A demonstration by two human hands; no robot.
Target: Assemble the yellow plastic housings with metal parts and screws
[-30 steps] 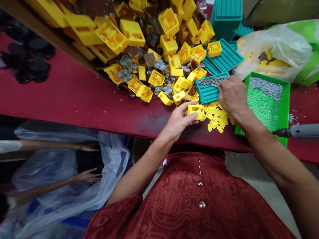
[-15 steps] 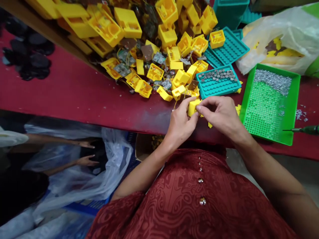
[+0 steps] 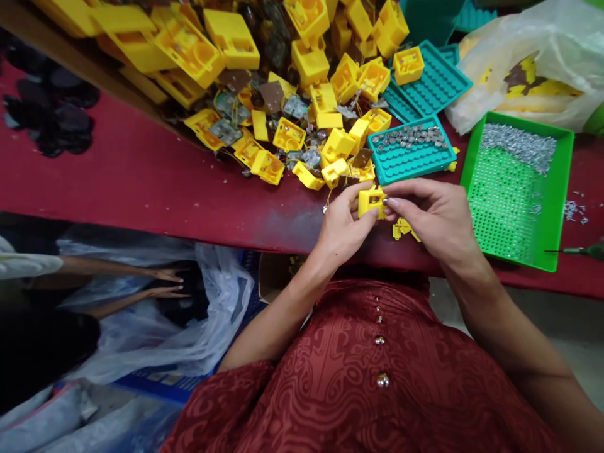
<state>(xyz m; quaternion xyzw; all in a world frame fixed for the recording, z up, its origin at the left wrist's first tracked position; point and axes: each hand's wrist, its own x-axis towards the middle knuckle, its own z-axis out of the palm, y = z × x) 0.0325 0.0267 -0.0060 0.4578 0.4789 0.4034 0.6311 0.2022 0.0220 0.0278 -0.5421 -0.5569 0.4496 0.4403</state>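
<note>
My left hand [image 3: 346, 220] grips a small yellow plastic case [image 3: 370, 202] between thumb and fingers, above the table's front edge. An opening in the case faces up. Close against its right side, my right hand [image 3: 436, 217] is closed in a pinch, with a small silvery piece [image 3: 385, 201] at the fingertips; its exact kind is too small to make out. Just beyond the hands lies a teal ridged tray [image 3: 410, 167] with several round metal button cells [image 3: 418, 136]. Small yellow plastic parts [image 3: 404, 229] lie under my right hand.
A heap of yellow cases [image 3: 337, 145] with wires and circuit boards spreads across the back. On the right are a green basket [image 3: 514, 248] of screws, a screwdriver tip [image 3: 573, 251] and a plastic bag [image 3: 509, 38]. Black round parts [image 3: 61, 113] lie left. Another person's hands [image 3: 165, 283] are lower left.
The yellow case has been turned, so its opening now shows. My right hand has drawn slightly right, and the silvery piece is now visible at its fingertips. The view has shifted slightly.
</note>
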